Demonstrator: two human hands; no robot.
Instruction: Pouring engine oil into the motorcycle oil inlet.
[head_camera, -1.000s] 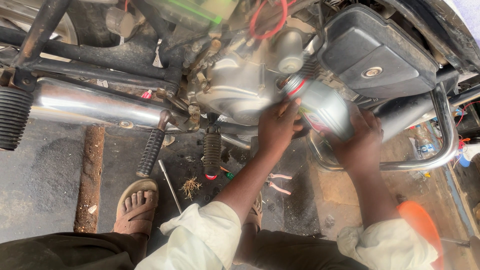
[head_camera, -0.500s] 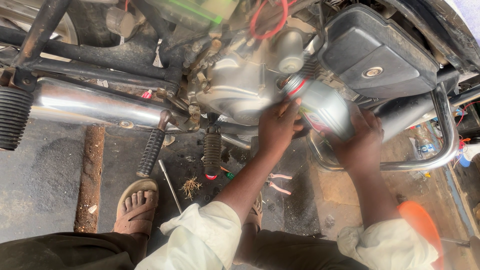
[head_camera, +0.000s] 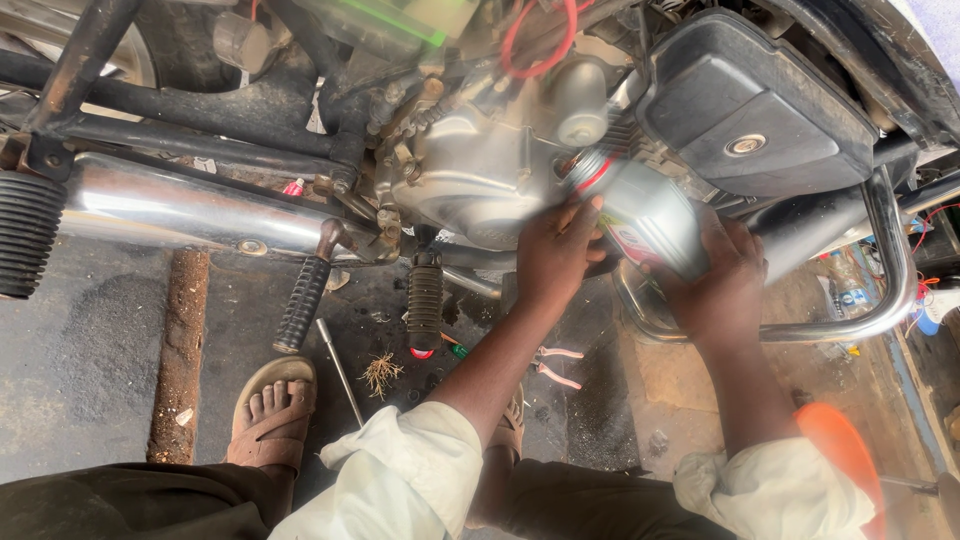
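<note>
Motorcycle engine (head_camera: 470, 185) above exhaust pipe (head_camera: 190, 215); pliers (head_camera: 553, 365) on ground. Left hand (head_camera: 560, 255) and right hand (head_camera: 715, 285) both wrap fingers around tilted grey oil bottle (head_camera: 645, 215).

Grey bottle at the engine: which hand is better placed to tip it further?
Probably the right hand: it grips the base of the grey bottle, so lifting there steepens the tilt. The left hand sits near the neck by the engine, steadying it.

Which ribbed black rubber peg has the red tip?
The short footpeg hanging under the engine, nearest the left hand. The longer slanted peg beside it shows no red.
</note>
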